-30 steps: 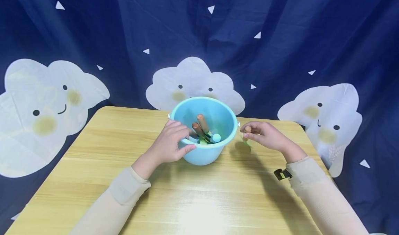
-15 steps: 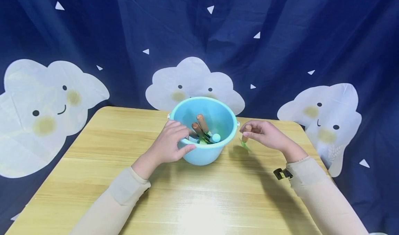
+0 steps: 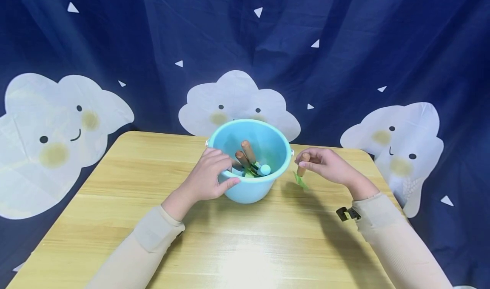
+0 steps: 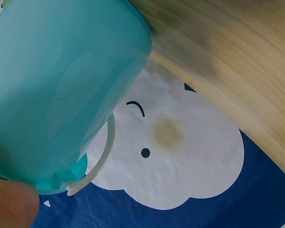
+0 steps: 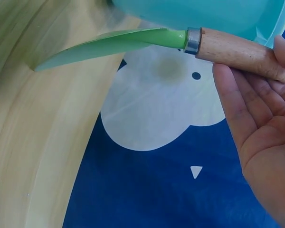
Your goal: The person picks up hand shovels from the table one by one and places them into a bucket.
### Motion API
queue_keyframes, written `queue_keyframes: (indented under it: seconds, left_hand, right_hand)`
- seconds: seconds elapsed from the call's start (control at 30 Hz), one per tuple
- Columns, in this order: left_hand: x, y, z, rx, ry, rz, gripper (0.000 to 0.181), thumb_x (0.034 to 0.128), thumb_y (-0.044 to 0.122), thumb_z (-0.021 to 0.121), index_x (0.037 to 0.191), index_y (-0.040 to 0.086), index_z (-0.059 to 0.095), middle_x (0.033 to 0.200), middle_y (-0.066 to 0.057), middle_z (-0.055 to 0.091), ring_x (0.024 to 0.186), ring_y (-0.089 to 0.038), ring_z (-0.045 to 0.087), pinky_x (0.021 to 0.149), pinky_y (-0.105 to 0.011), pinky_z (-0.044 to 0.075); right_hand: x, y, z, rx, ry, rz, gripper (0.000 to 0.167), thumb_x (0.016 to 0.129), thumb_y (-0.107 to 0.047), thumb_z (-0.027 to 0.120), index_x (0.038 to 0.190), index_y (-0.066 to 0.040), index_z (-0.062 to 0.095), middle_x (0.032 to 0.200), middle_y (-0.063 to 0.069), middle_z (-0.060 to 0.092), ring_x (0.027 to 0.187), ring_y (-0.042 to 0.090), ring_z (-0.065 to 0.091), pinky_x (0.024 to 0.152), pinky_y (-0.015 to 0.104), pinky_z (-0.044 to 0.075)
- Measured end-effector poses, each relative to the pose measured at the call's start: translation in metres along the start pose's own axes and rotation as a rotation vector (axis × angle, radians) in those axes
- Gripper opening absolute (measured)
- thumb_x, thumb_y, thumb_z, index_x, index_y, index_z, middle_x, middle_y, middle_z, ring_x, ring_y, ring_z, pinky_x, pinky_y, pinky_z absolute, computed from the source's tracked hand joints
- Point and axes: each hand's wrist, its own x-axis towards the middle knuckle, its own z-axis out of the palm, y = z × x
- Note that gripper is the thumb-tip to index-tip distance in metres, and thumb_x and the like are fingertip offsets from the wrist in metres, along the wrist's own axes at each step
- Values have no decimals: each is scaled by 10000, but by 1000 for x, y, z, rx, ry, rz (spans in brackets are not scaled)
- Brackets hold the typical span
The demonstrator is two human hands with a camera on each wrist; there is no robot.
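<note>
My left hand (image 3: 208, 174) grips the near left rim of a light blue bucket (image 3: 249, 191), thumb outside and fingers over the edge. The bucket stands upright on the table. Inside it lie two tools with wooden handles (image 3: 249, 151) and something with a round pale blue end (image 3: 264, 170); their lower parts are partly hidden. Right of the bucket, my right hand (image 3: 325, 165) pinches a small garden trowel (image 5: 237, 50) near the end of its wooden handle. The trowel's green blade (image 5: 109, 45) points down to the tabletop; whether its tip touches I cannot tell.
The wooden table (image 3: 191, 246) has its back edge just behind the bucket. A dark blue curtain (image 3: 325, 16) with white clouds hangs behind. A white bucket handle (image 4: 104, 152) hangs at the bucket's side in the left wrist view.
The trowel has turned in my right hand, so more of its green blade shows below the handle. My left hand and the bucket have stayed in place.
</note>
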Motion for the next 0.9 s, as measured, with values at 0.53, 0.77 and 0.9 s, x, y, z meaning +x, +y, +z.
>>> queue_keyframes:
  seconds: [0.53, 0.77, 0.9]
  left_hand:
    - [1, 1, -1, 1, 5, 6, 604, 987, 679, 343, 778, 148, 542, 802, 30, 598, 800, -176, 511, 868, -410, 368]
    - [1, 2, -2, 2, 2, 5, 607, 986, 678, 347, 784, 145, 555, 805, 31, 601, 803, -176, 511, 874, -409, 366]
    - [1, 2, -2, -1, 0, 3, 613, 985, 680, 347, 789, 141, 564, 799, 33, 596, 804, -176, 510, 876, -412, 365]
  right_hand:
    - [-1, 1, 0, -5, 0, -19, 182, 1005, -130, 612, 857, -26, 634, 869, 19, 746, 1083, 202, 656, 950, 219, 479]
    - [-2, 1, -2, -1, 3, -33, 184, 1007, -134, 610, 860, -39, 666, 910, 21, 744, 1087, 187, 657, 947, 222, 485]
    - [-3, 0, -3, 1, 5, -44, 185, 1007, -134, 609, 857, -46, 671, 921, 44, 742, 1078, 183, 655, 943, 223, 486]
